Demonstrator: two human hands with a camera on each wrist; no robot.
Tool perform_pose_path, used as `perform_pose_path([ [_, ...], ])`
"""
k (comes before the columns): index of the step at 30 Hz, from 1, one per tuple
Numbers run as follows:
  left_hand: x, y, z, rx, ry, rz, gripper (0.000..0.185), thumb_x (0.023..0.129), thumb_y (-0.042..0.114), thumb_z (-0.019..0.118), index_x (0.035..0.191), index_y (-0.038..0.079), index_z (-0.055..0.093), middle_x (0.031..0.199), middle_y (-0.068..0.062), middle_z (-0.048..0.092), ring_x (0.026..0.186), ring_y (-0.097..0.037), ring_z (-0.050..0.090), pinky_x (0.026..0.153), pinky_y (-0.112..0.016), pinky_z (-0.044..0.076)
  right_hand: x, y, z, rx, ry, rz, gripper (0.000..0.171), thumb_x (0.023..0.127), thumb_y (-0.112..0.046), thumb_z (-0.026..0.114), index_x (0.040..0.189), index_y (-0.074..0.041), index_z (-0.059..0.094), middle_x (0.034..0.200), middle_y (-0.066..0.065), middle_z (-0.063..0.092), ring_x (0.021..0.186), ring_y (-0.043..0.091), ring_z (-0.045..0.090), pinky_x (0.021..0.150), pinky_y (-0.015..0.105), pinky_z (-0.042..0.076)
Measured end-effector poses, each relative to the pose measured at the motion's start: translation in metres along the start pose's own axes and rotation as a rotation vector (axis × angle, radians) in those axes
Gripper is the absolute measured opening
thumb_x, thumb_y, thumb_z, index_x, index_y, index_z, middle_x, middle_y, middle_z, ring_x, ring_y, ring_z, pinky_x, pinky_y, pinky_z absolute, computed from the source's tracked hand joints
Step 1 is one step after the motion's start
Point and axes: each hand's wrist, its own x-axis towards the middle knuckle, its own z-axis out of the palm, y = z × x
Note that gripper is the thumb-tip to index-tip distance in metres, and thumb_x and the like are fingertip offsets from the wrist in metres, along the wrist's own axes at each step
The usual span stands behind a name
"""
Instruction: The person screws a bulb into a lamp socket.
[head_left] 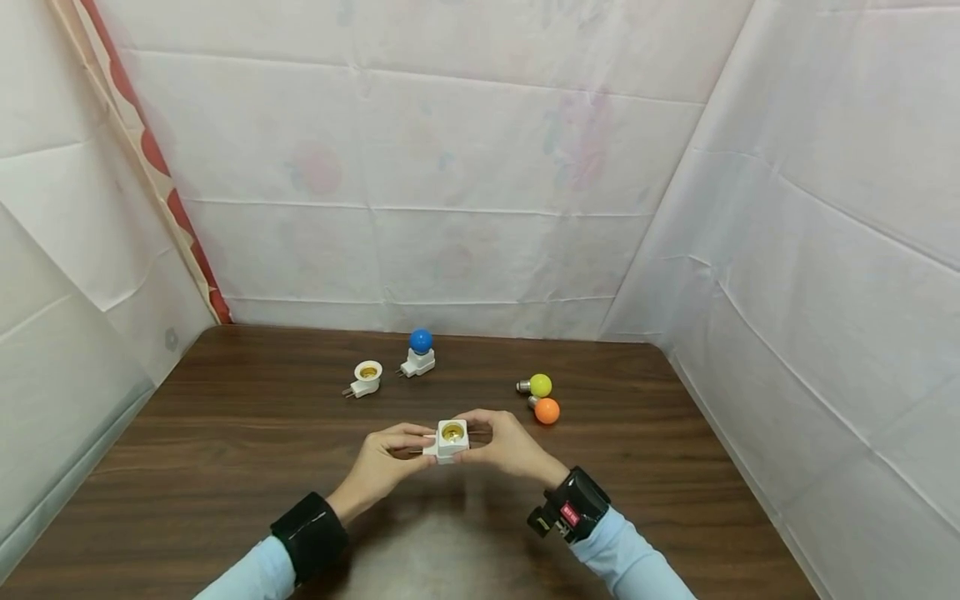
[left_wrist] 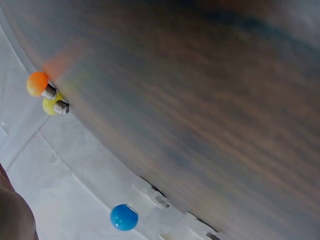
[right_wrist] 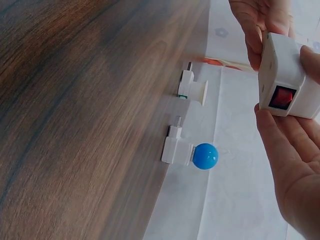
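Both hands hold a white plug-in lamp socket (head_left: 452, 442) above the table, its brass-coloured opening facing up. My left hand (head_left: 381, 461) grips its plug side between thumb and fingers. On the opposite side my right hand (head_left: 507, 447) pinches the body between thumb and fingers. A red rocker switch (right_wrist: 282, 97) shows on the socket in the right wrist view. Farther back stand a second white socket (head_left: 367, 379) with a round rim and no bulb, and a third white socket (head_left: 417, 363) bearing a blue bulb (head_left: 421, 340). The held socket is out of the left wrist view.
A yellow bulb (head_left: 541, 385) and an orange bulb (head_left: 547, 411) lie close together on the brown wooden table (head_left: 637, 500), right of the sockets. White sheeting (head_left: 450, 167) hangs behind the table and along both sides.
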Motion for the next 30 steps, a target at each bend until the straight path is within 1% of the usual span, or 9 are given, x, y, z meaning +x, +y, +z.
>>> perform_pose_path([
  [2,0.0,0.001,0.0,0.007,-0.009,-0.002,0.025,0.073,0.003,0.074,0.097,-0.004,0.069,0.109,-0.021,0.062,0.095,-0.003,0.06,0.074,-0.023,0.054,0.0,0.001,0.001,0.002,0.004,0.002,0.044,0.075,-0.019,0.076,0.115,-0.013,0.06,0.108,0.001,0.063,0.1,0.013,0.06,0.082,0.024,0.052],
  [9,-0.003,0.025,0.001,0.027,-0.025,0.006,0.025,0.074,0.0,0.073,0.096,-0.009,0.068,0.105,-0.027,0.061,0.094,-0.003,0.06,0.074,-0.024,0.054,0.0,0.002,0.004,0.032,0.003,0.031,0.043,0.076,-0.01,0.074,0.116,-0.007,0.059,0.111,0.009,0.062,0.103,0.023,0.06,0.086,0.042,0.051],
  [12,-0.003,0.029,0.001,0.03,-0.023,-0.008,0.025,0.074,0.0,0.073,0.096,-0.009,0.068,0.105,-0.026,0.061,0.093,-0.003,0.06,0.075,-0.024,0.054,0.001,0.002,0.005,0.037,0.004,0.037,0.043,0.077,-0.009,0.073,0.117,-0.006,0.058,0.112,0.01,0.062,0.104,0.024,0.059,0.088,0.046,0.049],
  [15,-0.003,0.028,0.001,0.03,-0.017,0.0,0.024,0.074,-0.001,0.073,0.096,-0.009,0.068,0.105,-0.026,0.062,0.093,-0.004,0.061,0.075,-0.024,0.054,0.0,0.001,0.003,0.025,-0.01,0.039,0.05,0.076,-0.014,0.074,0.123,-0.007,0.055,0.114,0.009,0.061,0.106,0.022,0.058,0.089,0.043,0.049],
  [18,-0.003,0.019,0.001,0.019,-0.007,0.01,0.024,0.073,-0.001,0.073,0.096,-0.008,0.068,0.104,-0.024,0.063,0.093,-0.004,0.061,0.076,-0.027,0.054,-0.003,0.001,-0.003,0.004,-0.06,0.048,0.065,0.075,-0.022,0.076,0.132,-0.008,0.047,0.124,0.007,0.057,0.114,0.021,0.055,0.094,0.04,0.047],
  [22,-0.004,0.007,0.0,0.001,0.007,0.011,0.026,0.073,0.002,0.074,0.098,-0.007,0.068,0.106,-0.021,0.063,0.095,-0.003,0.06,0.077,-0.025,0.054,-0.01,0.007,-0.021,0.013,-0.092,0.047,0.075,0.074,-0.026,0.077,0.138,-0.01,0.04,0.136,0.008,0.048,0.123,0.023,0.048,0.098,0.039,0.043],
  [25,-0.006,0.004,-0.003,-0.005,0.023,0.008,0.027,0.073,0.004,0.074,0.098,-0.005,0.069,0.106,-0.019,0.063,0.095,-0.003,0.06,0.076,-0.021,0.053,-0.015,0.016,-0.043,0.039,0.001,0.036,0.068,0.075,-0.022,0.075,0.134,-0.007,0.045,0.134,0.012,0.05,0.121,0.029,0.049,0.096,0.041,0.044],
  [27,-0.008,0.003,-0.005,-0.006,0.032,0.002,0.028,0.073,0.005,0.075,0.098,-0.005,0.069,0.106,-0.019,0.063,0.095,-0.004,0.06,0.076,-0.021,0.053,-0.018,0.024,-0.058,0.031,0.129,0.066,0.061,0.075,-0.02,0.075,0.129,-0.005,0.05,0.129,0.014,0.055,0.116,0.031,0.053,0.093,0.04,0.047],
  [30,-0.009,0.002,-0.008,-0.006,0.03,-0.009,0.028,0.073,0.006,0.075,0.098,-0.005,0.069,0.106,-0.02,0.063,0.094,-0.004,0.06,0.076,-0.021,0.054,-0.019,0.042,-0.078,-0.03,0.331,0.173,0.054,0.078,-0.019,0.073,0.125,-0.001,0.053,0.123,0.018,0.058,0.111,0.033,0.056,0.089,0.038,0.05],
])
